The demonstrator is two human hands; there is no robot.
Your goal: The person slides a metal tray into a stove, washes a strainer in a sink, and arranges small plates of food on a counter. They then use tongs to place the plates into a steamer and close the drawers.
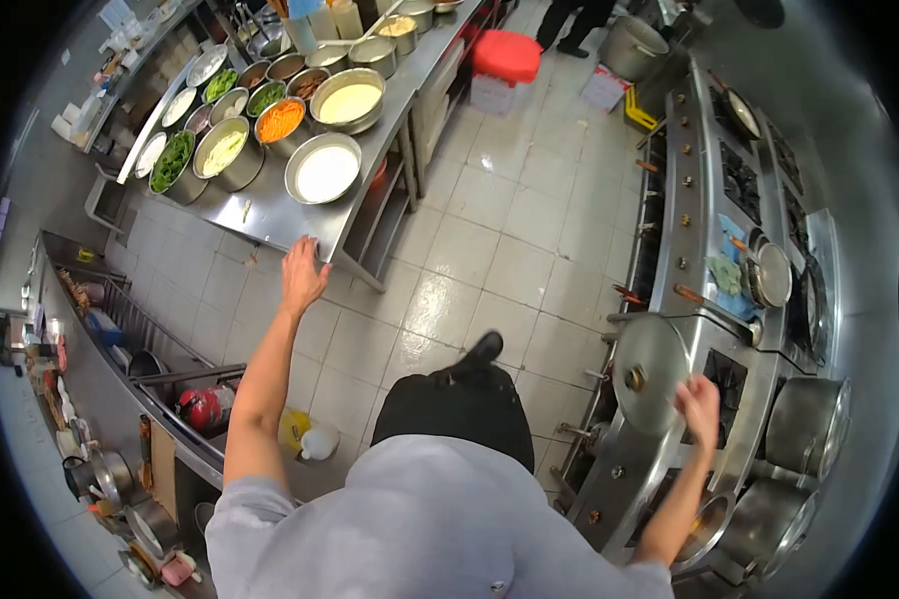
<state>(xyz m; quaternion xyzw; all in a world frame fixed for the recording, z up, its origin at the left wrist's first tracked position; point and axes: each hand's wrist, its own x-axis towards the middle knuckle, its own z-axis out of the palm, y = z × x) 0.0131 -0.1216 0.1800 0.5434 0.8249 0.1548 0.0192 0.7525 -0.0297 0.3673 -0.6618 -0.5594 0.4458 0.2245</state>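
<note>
My left hand (305,277) reaches forward with fingers spread, its fingertips at the near edge of a steel table (260,222). Just beyond it stands a bowl of white contents (324,172). Out to the right, my right hand (700,408) has its fingers loosely bent and a little apart. Those fingertips overlap the rim of a round lid (657,344) with a central knob, at the front of the stove. No held object shows in either hand.
Pans of greens (173,161), shredded carrot (281,120) and a yellowish mixture (352,102) crowd the table. The stove (702,222) lines the right side, with large pots (807,424) behind it. A red stool (506,56) and a person's legs (572,25) are ahead on the tiled floor.
</note>
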